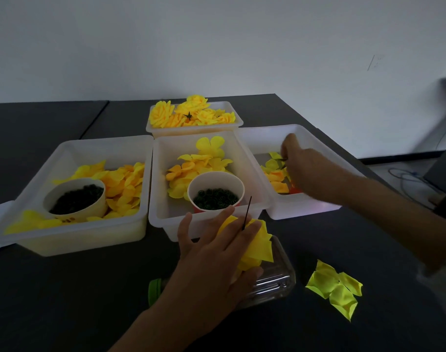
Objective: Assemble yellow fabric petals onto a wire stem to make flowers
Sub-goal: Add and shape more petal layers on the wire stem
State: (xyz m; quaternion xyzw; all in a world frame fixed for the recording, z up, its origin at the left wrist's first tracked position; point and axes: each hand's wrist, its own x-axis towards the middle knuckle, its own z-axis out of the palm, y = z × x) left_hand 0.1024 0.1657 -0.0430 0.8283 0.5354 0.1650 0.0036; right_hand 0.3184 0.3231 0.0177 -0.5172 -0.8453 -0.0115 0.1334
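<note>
My left hand [217, 252] grips the petalled wire stem [247, 213]; right hand [302, 168] pinches a petal in the bin [305, 207] right of the red cup [215, 191], for adding.

The left hand [217, 260] holds folded yellow fabric petals [255, 247] on a thin dark wire stem [247, 212]. The right hand [303, 168] reaches into the right-hand white plastic tub [305, 207], fingers among loose petals.

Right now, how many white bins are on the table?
4. The left bin holds petals and a cup, the middle bin petals and a cup, the right bin petals, and the far bin finished flowers. None looks hidden.
</note>
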